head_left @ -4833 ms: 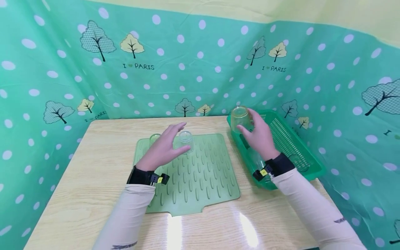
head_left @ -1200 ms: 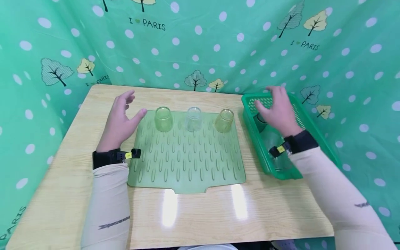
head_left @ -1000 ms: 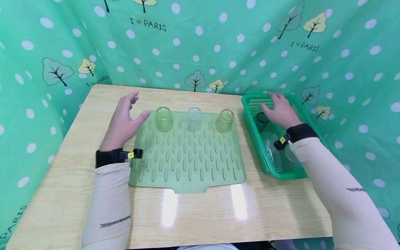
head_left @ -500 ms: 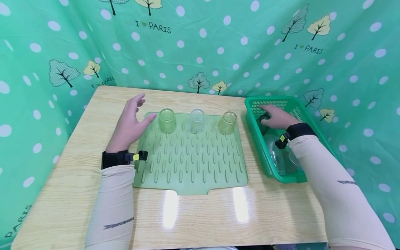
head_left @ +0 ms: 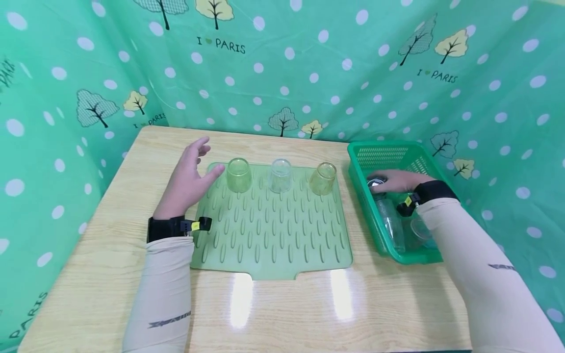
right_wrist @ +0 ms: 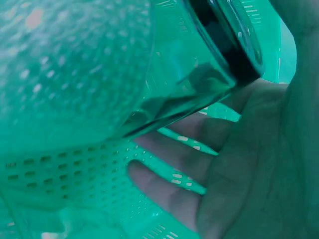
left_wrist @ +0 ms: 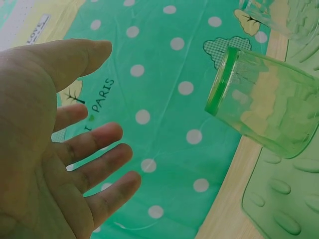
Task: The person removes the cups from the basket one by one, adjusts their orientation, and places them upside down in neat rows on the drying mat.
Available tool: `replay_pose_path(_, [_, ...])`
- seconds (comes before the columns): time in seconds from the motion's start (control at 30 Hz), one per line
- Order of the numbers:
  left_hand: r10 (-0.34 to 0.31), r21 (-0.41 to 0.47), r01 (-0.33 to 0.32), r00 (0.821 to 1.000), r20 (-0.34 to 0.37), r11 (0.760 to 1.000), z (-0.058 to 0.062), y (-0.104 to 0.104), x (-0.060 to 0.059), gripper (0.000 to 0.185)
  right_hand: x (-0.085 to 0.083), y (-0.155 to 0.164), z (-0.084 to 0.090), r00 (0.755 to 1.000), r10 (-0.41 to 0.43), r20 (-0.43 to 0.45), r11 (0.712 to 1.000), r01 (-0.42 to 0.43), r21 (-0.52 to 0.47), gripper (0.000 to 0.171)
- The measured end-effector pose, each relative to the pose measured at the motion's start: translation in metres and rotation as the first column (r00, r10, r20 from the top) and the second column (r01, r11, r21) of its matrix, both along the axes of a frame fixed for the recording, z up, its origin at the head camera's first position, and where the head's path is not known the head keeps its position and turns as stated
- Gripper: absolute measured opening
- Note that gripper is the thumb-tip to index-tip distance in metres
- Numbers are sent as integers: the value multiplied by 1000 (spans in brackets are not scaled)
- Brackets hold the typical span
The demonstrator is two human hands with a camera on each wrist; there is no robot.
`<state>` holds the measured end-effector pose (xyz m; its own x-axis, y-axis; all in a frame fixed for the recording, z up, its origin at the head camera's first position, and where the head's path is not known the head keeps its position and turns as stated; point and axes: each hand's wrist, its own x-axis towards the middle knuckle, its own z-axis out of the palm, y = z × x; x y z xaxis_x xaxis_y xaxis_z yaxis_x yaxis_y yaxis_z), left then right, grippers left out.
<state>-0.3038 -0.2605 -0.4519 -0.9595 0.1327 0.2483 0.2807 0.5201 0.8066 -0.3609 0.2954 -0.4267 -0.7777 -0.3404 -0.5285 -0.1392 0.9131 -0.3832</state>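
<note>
The right hand (head_left: 397,180) is lowered into the green basket (head_left: 441,171) at the right edge of the table, and a dark-tinted glass (head_left: 376,184) lying there is found under it. In the right wrist view, the glass (right_wrist: 149,64) is seen close against the palm, with the fingers (right_wrist: 164,184) extended beneath it against the perforated basket wall (right_wrist: 65,169). The fingers are not seen wrapped round the glass; whether a grip is established cannot be told. Further clear glasses (head_left: 393,223) are noted in the near end of the basket, partly hidden by the right forearm.

The left hand (head_left: 187,179) is held above the table (head_left: 110,255) at the far left corner of the drying mat (head_left: 269,235), released, with fingers spread and nothing held. In the left wrist view the hand (left_wrist: 55,149) is confirmed slack, with the green glass (left_wrist: 264,104) just beside it and not touched.

Three glasses are set mouth down in a row along the far edge of the mat: a green glass (head_left: 239,175) at the left, a clear glass (head_left: 281,175) in the middle, and a yellow glass (head_left: 323,178) at the right, each apart from its neighbour. The table is enclosed on three sides by a green dotted curtain (head_left: 282,63).
</note>
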Motion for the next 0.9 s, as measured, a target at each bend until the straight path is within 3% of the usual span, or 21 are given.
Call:
replay_pose_path(0.23, [-15,-10,15,1000,5,1000,-4,3,1,80,9,4,2,984,47,-171,997,-58,-56,75])
replay_pose_path(0.4, [-26,-33,26,1000,4,999,-7,6,1,81,16,2,9,975,82,-207,996,-84,-2,68])
replay_pose_path(0.6, [-27,-44,27,1000,-9,999,-6,9,0,82,12,8,10,949,9,-314,999,8,52,54])
replay_pose_path(0.9, [-35,-66,33,999,-25,997,-14,17,-6,81,5,6,11,934,-22,-356,996,49,69,49])
